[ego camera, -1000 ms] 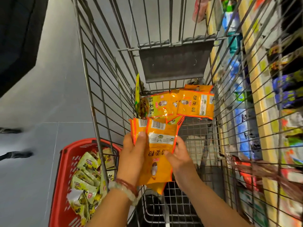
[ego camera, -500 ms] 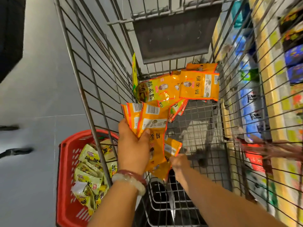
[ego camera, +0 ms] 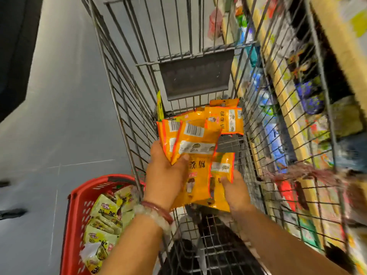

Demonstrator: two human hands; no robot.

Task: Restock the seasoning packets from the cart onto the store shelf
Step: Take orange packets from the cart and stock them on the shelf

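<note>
Head view, looking down into a grey wire shopping cart (ego camera: 127, 108) with a dark grey flap panel (ego camera: 195, 74) at its far end. Left hand (ego camera: 165, 175), wearing a pale bead bracelet and a dark red bangle (ego camera: 156, 212) at the wrist, curled around a fanned bunch of glossy orange seasoning packets (ego camera: 193, 147), thumb pressed across their printed faces, barcodes turned upward. Right hand (ego camera: 235, 188) just beside it, fingers closed on a single orange seasoning packet (ego camera: 221, 175) whose left edge overlaps or touches the held bunch. Both hands raised above the cart floor, well inside the basket. Farther in, against the far wall below the flap, more loose orange seasoning packets (ego camera: 225, 120) lying flat in the cart, partly covered by the top of the held bunch; a thin yellow-green packet (ego camera: 159, 106) standing on edge against the wire at their left. Outside the cart on the left, on the grey tiled floor (ego camera: 59, 116), a red plastic shopping basket (ego camera: 79, 205) filled with pale yellow-green snack packets (ego camera: 105, 219). To the right, seen through the cart's wire side, a store shelf with yellow edge strips (ego camera: 286, 108) packed with blurred colourful goods, among them blue packages (ego camera: 275, 139); details there too smeared to read.
</note>
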